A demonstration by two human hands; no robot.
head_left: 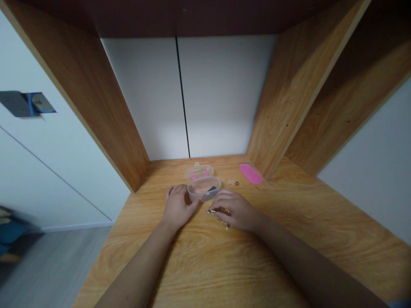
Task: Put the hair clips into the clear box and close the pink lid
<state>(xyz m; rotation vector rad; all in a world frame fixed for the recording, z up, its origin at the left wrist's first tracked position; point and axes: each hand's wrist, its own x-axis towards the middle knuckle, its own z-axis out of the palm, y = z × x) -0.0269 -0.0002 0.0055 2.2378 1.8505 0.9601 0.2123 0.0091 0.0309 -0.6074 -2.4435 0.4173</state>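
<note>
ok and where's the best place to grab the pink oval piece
Probably by the long edge facing the person: pinch the pink oval piece there, coming in low from the front left. It lies flat on the wooden surface, looks thin, and its opposite long edge sits close to the wooden upright, leaving little room on that side.

The flat, honey-brown wooden desk (pixel 208 265) carried darker swirling grain, the flat oval piece (pixel 251 174) was plain pink, the oval plastic container (pixel 194 196) was translucent whitish, its clear rounded lid (pixel 199 170) bore a pink curved handle (pixel 193 176), the small metal trinket (pixel 211 212) shone gold, and a black line (pixel 182 90) striped the white panel (pixel 218 98).
</note>
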